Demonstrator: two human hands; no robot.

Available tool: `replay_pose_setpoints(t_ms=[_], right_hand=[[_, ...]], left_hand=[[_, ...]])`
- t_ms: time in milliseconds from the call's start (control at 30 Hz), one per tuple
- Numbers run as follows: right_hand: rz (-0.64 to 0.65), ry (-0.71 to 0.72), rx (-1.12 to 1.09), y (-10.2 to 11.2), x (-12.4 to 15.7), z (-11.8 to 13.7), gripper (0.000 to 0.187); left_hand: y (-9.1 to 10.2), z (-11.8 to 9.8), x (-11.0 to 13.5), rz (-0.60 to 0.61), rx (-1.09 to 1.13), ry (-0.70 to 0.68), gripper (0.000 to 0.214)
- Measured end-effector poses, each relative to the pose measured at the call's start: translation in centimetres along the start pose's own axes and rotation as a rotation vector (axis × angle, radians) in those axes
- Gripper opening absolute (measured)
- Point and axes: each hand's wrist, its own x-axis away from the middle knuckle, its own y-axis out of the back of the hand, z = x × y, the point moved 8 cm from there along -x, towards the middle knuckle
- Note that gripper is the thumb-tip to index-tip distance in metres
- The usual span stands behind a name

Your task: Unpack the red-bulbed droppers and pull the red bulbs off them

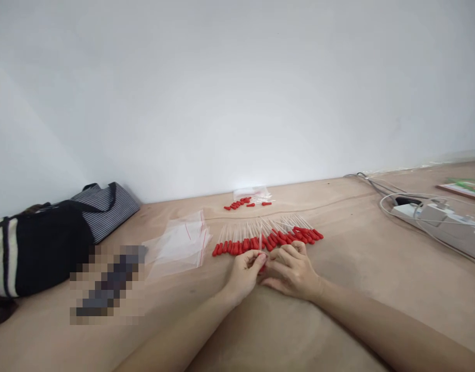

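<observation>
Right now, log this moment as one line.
left hand: pinching dropper | right hand: close beside it, contact unclear | ahead: row of red-bulbed droppers | left side: clear bags

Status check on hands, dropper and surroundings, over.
Left hand pinching red-bulbed dropper. Right hand close beside it. Row of droppers just beyond; plastic bags off left.

Row of droppers (236,248): bulbs (245,244) plain bright red, stems (242,229) clear, reading whitish. Loose bulbs (251,205) at the back: same red. Zip bags (179,243): clear to milky, thin red line along the edge. Desk (361,248): tan. Wall (237,103): flat pale grey-white. Black bag (51,253): cream and dark bands at one end. Striped bag (119,201) behind: fine dark/light pinstripe. Power strip (452,230): white (its cables (372,187) grey and white). Pixelated item (117,279): probably dark slate, too coarse to be sure.
</observation>
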Motion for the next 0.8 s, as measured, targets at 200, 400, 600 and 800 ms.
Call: replay_pose_setpoints(t_ms=[200,400,600,800], right_hand=[[-0.048,-0.027,0.110,1.2,0.0,-1.2,0.021],[0.047,0.017,0.049,-1.1,0.3,-1.8,0.016],[0.164,0.020,-0.010,-2.2,0.5,-1.7,0.018],[0.237,0.008,-0.120,-2.8,0.4,-1.7,0.026]], left_hand=[[1.4,-1.4,0.6,-0.055,-0.480,-0.221,0.020],[1.6,-1.6,1.0,-0.059,-0.535,-0.276,0.025],[1.7,-1.6,1.7,-0.047,-0.621,-0.255,0.010],[1.8,-1.8,1.3,-0.016,-0.641,-0.228,0.012]])
